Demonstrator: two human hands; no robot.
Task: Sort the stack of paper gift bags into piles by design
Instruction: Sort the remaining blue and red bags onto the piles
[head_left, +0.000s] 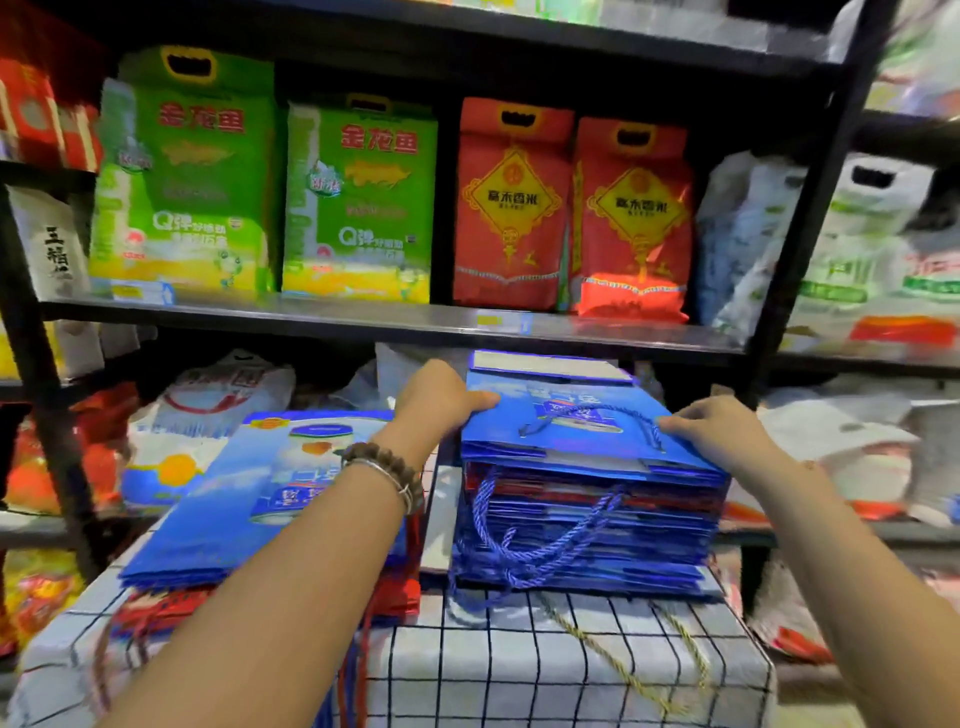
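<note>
Bags of glossy paper: light, flat, likely slippery. Left of the left grip (439, 397), a blue pile (249, 493) lies on the desk (519, 649). That grip clasps the top bag (571, 431) at its left edge. The right grip (727, 431) pinches its right edge, above the stack (587, 530). Judged best held by the stiff edges, not the loose rope handles (519, 545).

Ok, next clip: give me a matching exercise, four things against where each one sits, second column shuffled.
1 top blue bag
2 flat blue pile
3 green sacks
4 red sacks

A shelf, left part
B left of the tall stack
C gripped by left hand and right hand
D same shelf, right of the green ones

Pairs: 1-C, 2-B, 3-A, 4-D.
</note>
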